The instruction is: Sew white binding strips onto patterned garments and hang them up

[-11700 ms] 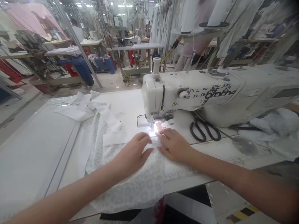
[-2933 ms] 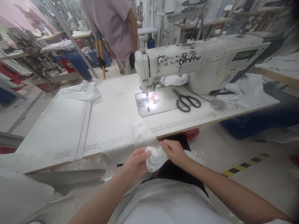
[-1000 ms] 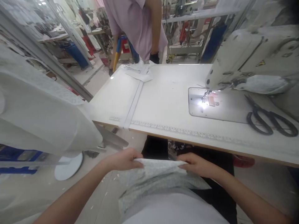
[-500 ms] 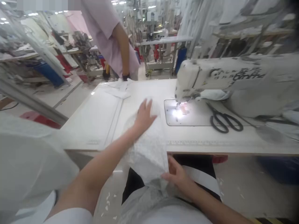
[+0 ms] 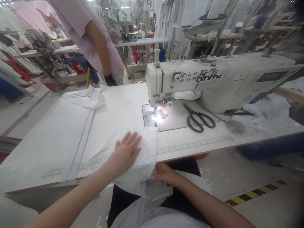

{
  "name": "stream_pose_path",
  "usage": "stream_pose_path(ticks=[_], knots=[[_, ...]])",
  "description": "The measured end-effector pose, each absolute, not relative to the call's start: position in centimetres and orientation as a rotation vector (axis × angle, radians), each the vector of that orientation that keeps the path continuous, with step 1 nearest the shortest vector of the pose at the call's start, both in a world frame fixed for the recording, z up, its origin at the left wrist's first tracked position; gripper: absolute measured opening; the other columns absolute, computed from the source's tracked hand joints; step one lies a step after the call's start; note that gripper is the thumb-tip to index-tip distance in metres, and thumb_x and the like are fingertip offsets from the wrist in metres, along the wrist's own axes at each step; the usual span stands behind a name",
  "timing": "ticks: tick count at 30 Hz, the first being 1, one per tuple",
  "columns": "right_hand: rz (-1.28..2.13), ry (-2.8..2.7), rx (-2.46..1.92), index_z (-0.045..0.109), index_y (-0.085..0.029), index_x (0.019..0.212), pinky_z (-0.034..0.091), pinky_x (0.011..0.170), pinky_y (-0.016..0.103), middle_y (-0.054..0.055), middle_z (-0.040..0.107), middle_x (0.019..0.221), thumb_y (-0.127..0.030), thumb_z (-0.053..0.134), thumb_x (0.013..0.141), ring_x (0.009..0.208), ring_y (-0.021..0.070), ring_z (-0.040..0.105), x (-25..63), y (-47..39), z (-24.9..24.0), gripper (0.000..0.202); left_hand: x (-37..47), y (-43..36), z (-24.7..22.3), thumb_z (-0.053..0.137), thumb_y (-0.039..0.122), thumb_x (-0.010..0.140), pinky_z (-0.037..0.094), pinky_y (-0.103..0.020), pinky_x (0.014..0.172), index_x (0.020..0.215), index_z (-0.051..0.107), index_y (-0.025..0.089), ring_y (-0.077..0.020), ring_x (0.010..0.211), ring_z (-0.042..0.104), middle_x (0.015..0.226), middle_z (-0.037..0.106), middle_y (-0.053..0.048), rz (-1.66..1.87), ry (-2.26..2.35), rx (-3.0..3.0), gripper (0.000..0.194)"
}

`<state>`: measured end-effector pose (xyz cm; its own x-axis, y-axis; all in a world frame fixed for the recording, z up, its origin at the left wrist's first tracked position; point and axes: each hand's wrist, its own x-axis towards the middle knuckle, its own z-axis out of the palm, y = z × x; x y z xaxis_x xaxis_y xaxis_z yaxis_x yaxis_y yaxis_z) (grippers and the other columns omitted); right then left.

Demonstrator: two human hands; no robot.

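White top (image 5: 175, 220), black legwear (image 5: 122, 202), bare forearms (image 5: 80, 193), 2 bare hands (image 5: 124, 155) (image 5: 165, 174)

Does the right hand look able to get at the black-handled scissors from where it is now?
Probably yes: the right hand is at the table's front edge, and only bare tabletop shows between it and the scissors, though it would have to leave the patterned fabric.

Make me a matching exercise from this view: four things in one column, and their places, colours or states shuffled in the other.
1. Left hand
2. Right hand
3. Scissors
4. Floor tape

A. Yellow and black
B. Flat on the cloth
C. Black-handled, beside the machine
D. Low, by the table's front edge

Pairs: 1-B, 2-D, 3-C, 4-A
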<state>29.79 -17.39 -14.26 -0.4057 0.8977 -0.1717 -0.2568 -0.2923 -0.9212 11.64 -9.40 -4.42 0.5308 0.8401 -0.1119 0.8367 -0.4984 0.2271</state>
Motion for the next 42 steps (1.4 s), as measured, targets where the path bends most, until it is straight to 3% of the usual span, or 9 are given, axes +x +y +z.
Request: stream_pose_path(ticks=[3, 7, 14, 25, 30, 33, 35, 38, 42], knots=[[1.857, -1.028, -0.804, 0.060, -0.024, 0.106, 0.048, 0.065, 0.033, 0.001, 0.061, 0.075, -0.060, 0.072, 0.061, 0.069, 0.0200, 0.058, 29.3, -18.6, -11.3, 0.059, 12.5, -8.6, -4.7, 0.021, 0.047, 0.093, 0.023, -0.063, 0.099, 0.143, 0.017, 0.027, -0.0304, 0.138, 0.007, 0.150, 0.015, -0.003, -0.029, 1.456, 2.579, 0.054], [1.511, -1.018, -0.797, 0.028, -0.036, 0.134, 0.043, 0.069, 0.027, -0.003, 0.053, 0.081, -0.038, 0.067, 0.078, 0.071, 0.0138, 0.050, 31.8, -20.8, -9.3, 0.068, 12.5, -8.3, -4.7, 0.021, 0.052, 0.092, 0.028, -0.061, 0.097, 0.144, 0.010, 0.027, -0.0315, 0.138, 0.007, 0.151, 0.011, -0.005, -0.074, 1.508, 2.638, 0.059], [1.321, -1.219, -1.288, 0.049, -0.024, 0.109, 0.042, 0.067, 0.027, -0.003, 0.049, 0.073, -0.021, 0.054, 0.083, 0.069, 0.0143, 0.049, 33.6, -22.4, -15.8, 0.028, 11.3, -11.2, -4.7, 0.022, 0.055, 0.090, 0.030, -0.063, 0.093, 0.142, 0.012, 0.036, -0.0362, 0.137, 0.000, 0.152, 0.002, -0.004, -0.185, 1.520, 2.653, 0.057], [0.914, -1.728, -1.625, 0.058, -0.018, 0.104, 0.040, 0.093, 0.039, 0.011, 0.056, 0.110, -0.016, 0.047, 0.083, 0.107, 0.0249, 0.049, 36.9, -21.0, -15.9, 0.024, 14.0, -3.1, -4.4, 0.024, 0.054, 0.090, 0.024, -0.067, 0.094, 0.143, 0.018, 0.028, -0.0372, 0.137, 0.003, 0.151, 0.007, -0.010, -0.149, 1.626, 2.553, 0.059], [0.925, -1.780, -2.187, 0.059, -0.010, 0.097, 0.044, 0.078, 0.045, 0.017, 0.061, 0.093, -0.014, 0.052, 0.079, 0.089, 0.0325, 0.057, 40.2, -23.4, -17.0, 0.019, 12.7, -4.8, -4.0, 0.038, 0.045, 0.089, 0.034, -0.054, 0.099, 0.132, 0.042, 0.017, -0.0321, 0.131, 0.031, 0.145, 0.029, -0.012, 0.295, 1.430, 2.558, 0.051], [1.149, -1.782, -2.120, 0.057, -0.016, 0.075, 0.045, 0.059, 0.031, 0.005, 0.060, 0.067, -0.021, 0.051, 0.083, 0.065, 0.0228, 0.059, 40.8, -23.6, -16.1, 0.011, 12.6, -9.2, -3.3, 0.040, 0.035, 0.089, 0.050, -0.035, 0.081, 0.113, 0.059, 0.019, -0.0219, 0.097, 0.060, 0.111, 0.062, -0.010, 0.426, 1.084, 2.430, 0.034], [1.259, -1.769, -1.962, 0.053, -0.017, 0.071, 0.043, 0.056, 0.024, 0.001, 0.058, 0.067, -0.029, 0.050, 0.086, 0.063, 0.0173, 0.057, 40.4, -23.1, -14.0, 0.019, 13.1, -12.9, -3.4, 0.043, 0.034, 0.089, 0.051, -0.030, 0.072, 0.106, 0.064, 0.022, -0.0182, 0.080, 0.063, 0.089, 0.067, -0.006, 0.229, 0.841, 2.210, 0.030], [1.391, -1.613, -1.543, 0.050, -0.018, 0.077, 0.041, 0.055, 0.020, -0.001, 0.054, 0.071, -0.036, 0.045, 0.089, 0.064, 0.0135, 0.052, 38.8, -22.4, -9.4, 0.022, 14.9, -17.3, -4.8, 0.050, 0.047, 0.084, 0.047, -0.034, 0.084, 0.121, 0.056, 0.024, -0.0263, 0.110, 0.054, 0.120, 0.058, -0.009, -0.029, 0.576, 1.693, 0.044], [1.277, -1.679, -1.127, 0.048, -0.018, 0.073, 0.039, 0.056, 0.022, -0.001, 0.050, 0.069, -0.033, 0.048, 0.087, 0.062, 0.0130, 0.046, 35.6, -23.3, -5.7, 0.021, 17.6, -17.9, -5.8, 0.032, 0.063, 0.085, 0.041, -0.041, 0.094, 0.127, 0.050, 0.020, -0.0298, 0.123, 0.043, 0.132, 0.049, -0.012, 0.265, 0.391, 0.937, 0.064]])
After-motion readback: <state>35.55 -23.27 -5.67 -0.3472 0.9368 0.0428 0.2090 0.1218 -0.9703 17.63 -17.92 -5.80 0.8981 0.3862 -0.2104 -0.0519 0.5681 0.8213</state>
